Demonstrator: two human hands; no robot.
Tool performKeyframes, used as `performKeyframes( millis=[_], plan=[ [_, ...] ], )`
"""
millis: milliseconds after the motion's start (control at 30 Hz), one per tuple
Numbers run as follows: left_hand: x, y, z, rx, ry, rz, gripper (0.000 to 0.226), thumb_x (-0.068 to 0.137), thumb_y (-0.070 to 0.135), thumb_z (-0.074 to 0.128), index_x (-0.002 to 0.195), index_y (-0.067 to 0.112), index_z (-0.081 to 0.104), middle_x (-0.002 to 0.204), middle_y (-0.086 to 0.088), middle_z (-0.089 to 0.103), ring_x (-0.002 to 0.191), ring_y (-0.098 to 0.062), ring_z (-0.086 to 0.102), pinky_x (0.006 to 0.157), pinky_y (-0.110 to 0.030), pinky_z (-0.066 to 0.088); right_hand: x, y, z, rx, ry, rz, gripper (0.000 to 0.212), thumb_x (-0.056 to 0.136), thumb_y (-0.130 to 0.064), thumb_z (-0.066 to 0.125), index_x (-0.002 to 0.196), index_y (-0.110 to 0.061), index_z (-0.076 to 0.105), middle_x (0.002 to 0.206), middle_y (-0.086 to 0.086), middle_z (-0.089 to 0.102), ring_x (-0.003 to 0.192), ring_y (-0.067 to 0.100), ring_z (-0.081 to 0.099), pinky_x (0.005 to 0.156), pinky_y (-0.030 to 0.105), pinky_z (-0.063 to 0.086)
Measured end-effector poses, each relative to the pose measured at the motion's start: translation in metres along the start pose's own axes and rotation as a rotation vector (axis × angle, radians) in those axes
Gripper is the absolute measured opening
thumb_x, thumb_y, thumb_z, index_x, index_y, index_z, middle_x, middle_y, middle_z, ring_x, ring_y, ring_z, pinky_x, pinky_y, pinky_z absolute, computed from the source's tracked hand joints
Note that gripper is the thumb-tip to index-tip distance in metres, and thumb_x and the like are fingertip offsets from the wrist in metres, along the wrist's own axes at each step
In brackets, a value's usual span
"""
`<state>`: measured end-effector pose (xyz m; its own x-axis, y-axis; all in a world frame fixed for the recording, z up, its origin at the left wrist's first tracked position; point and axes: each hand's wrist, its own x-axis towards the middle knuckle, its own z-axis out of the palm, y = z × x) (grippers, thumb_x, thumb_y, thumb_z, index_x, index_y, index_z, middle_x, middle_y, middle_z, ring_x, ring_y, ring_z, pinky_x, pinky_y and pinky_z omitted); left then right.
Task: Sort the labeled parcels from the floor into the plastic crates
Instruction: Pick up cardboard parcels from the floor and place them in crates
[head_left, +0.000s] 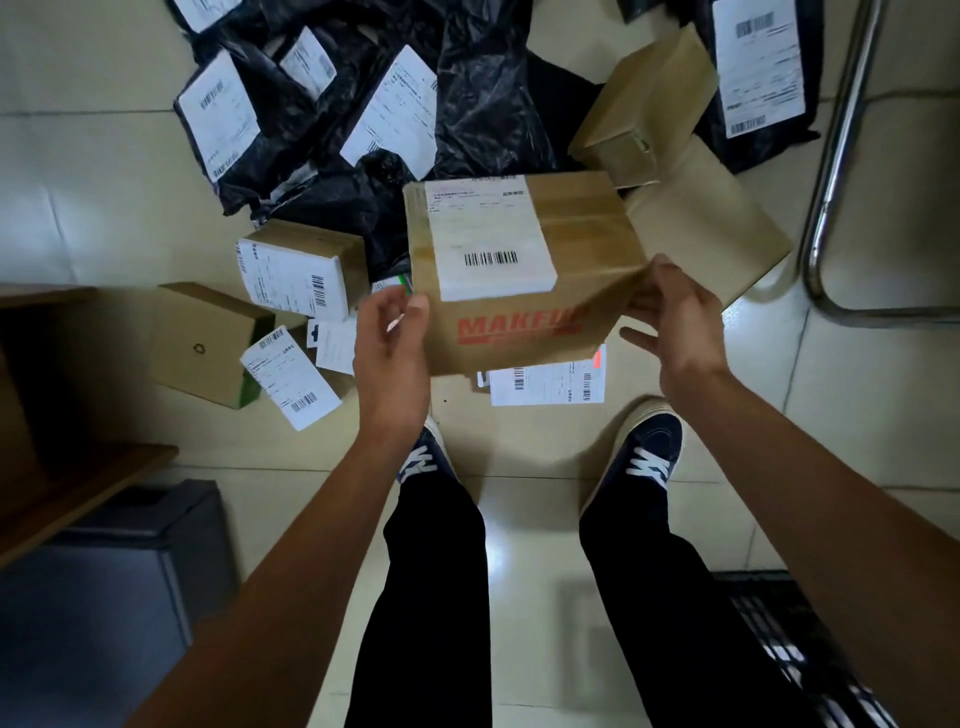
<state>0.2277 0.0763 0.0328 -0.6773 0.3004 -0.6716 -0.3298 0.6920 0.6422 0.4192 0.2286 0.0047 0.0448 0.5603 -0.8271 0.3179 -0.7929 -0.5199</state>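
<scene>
Floor parcels (311, 104); "MAKFU…" box (519, 270)

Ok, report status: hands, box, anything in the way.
Both hands on cardboard box, left hand and right hand at its sides. Box above the floor pile. Nothing blocking.

Parcels (296, 280) crowd the floor (93, 171) ahead; bare tile lies left of them.

Bare forearms with no sleeves seen, black trousers (436, 597), navy shoes (649, 457) laced in white, pale soles edged around them.
</scene>
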Motion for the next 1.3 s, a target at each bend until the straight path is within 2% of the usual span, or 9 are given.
performKeyframes(
  millis=[133, 200, 467, 633, 733, 933, 1033, 1100, 1300],
  plan=[
    [-0.002, 0.011, 0.003, -0.047, -0.072, -0.002, 0.021, 0.11, 0.037, 0.041, 0.113, 0.042, 0.062, 0.105, 0.03, 0.066, 0.1, 0.018, 0.059, 0.082, -0.01, 0.043, -0.011, 0.002, -0.003, -0.033, -0.023, 0.083, 0.054, 0.099, -0.065, 0.042, 0.117, -0.021, 0.069, 0.101, 0.004, 0.076, 0.092, 0.018, 0.075, 0.08, 0.043, 0.061],
    [0.002, 0.014, 0.006, -0.028, -0.113, 0.015, 0.023, 0.109, 0.042, 0.042, 0.12, 0.037, 0.062, 0.105, 0.029, 0.066, 0.097, 0.019, 0.059, 0.08, -0.009, 0.044, -0.013, 0.007, -0.001, -0.09, -0.049, 0.108, 0.055, 0.094, -0.069, 0.047, 0.118, -0.024, 0.068, 0.106, 0.005, 0.075, 0.094, 0.02, 0.075, 0.081, 0.047, 0.062],
    [0.028, 0.004, 0.01, 0.065, -0.182, 0.009, 0.032, 0.103, 0.045, 0.055, 0.13, 0.028, 0.059, 0.116, 0.022, 0.061, 0.099, 0.016, 0.057, 0.081, -0.007, 0.041, -0.019, 0.047, 0.01, -0.075, -0.095, 0.104, 0.026, 0.1, -0.039, 0.063, 0.1, -0.015, 0.073, 0.103, 0.007, 0.075, 0.104, 0.029, 0.073, 0.088, 0.045, 0.062],
    [0.026, -0.011, 0.002, 0.151, -0.166, -0.059, 0.037, 0.097, 0.048, 0.065, 0.126, 0.027, 0.056, 0.112, 0.02, 0.063, 0.103, 0.006, 0.058, 0.097, -0.025, 0.047, -0.018, 0.062, 0.008, -0.115, -0.088, 0.004, 0.018, 0.102, -0.03, 0.058, 0.097, -0.022, 0.072, 0.11, 0.019, 0.072, 0.111, 0.033, 0.069, 0.087, 0.042, 0.061],
    [0.025, -0.023, -0.004, 0.251, -0.177, -0.052, 0.046, 0.094, 0.053, 0.067, 0.135, 0.034, 0.055, 0.114, 0.02, 0.065, 0.104, 0.006, 0.061, 0.093, -0.02, 0.048, -0.016, 0.063, 0.006, -0.2, -0.092, -0.016, 0.021, 0.102, -0.029, 0.056, 0.094, -0.018, 0.072, 0.102, 0.015, 0.074, 0.102, 0.031, 0.071, 0.088, 0.046, 0.061],
    [0.025, -0.037, -0.007, 0.278, -0.128, -0.108, 0.067, 0.069, 0.076, 0.071, 0.115, 0.027, 0.067, 0.111, 0.015, 0.072, 0.107, -0.006, 0.067, 0.101, -0.042, 0.053, -0.005, 0.065, 0.001, -0.325, -0.118, -0.064, 0.021, 0.103, -0.022, 0.056, 0.095, -0.007, 0.069, 0.094, 0.018, 0.07, 0.085, 0.018, 0.064, 0.083, 0.047, 0.06],
    [0.028, -0.043, -0.007, 0.227, -0.145, -0.137, 0.076, 0.066, 0.072, 0.077, 0.124, 0.025, 0.062, 0.115, 0.014, 0.073, 0.106, -0.004, 0.069, 0.101, -0.041, 0.055, 0.001, 0.068, 0.0, -0.352, -0.145, -0.073, 0.023, 0.103, -0.022, 0.056, 0.101, -0.002, 0.068, 0.098, 0.027, 0.068, 0.082, 0.015, 0.063, 0.077, 0.043, 0.059],
    [0.03, -0.045, -0.008, 0.226, -0.187, -0.142, 0.079, 0.072, 0.063, 0.08, 0.138, 0.028, 0.056, 0.119, 0.013, 0.074, 0.105, -0.003, 0.071, 0.102, -0.041, 0.055, 0.004, 0.069, -0.002, -0.36, -0.134, -0.074, 0.023, 0.102, -0.022, 0.057, 0.102, -0.002, 0.068, 0.082, 0.016, 0.063, 0.074, 0.01, 0.058, 0.08, 0.047, 0.059],
    [0.034, -0.04, -0.004, 0.272, -0.233, -0.015, 0.038, 0.095, 0.041, 0.07, 0.132, 0.034, 0.066, 0.108, 0.018, 0.076, 0.101, 0.003, 0.07, 0.097, -0.029, 0.054, 0.019, 0.066, -0.011, -0.291, -0.179, -0.042, 0.025, 0.098, -0.038, 0.063, 0.115, -0.025, 0.075, 0.104, -0.005, 0.077, 0.102, 0.013, 0.072, 0.08, 0.037, 0.058]
  ],
)
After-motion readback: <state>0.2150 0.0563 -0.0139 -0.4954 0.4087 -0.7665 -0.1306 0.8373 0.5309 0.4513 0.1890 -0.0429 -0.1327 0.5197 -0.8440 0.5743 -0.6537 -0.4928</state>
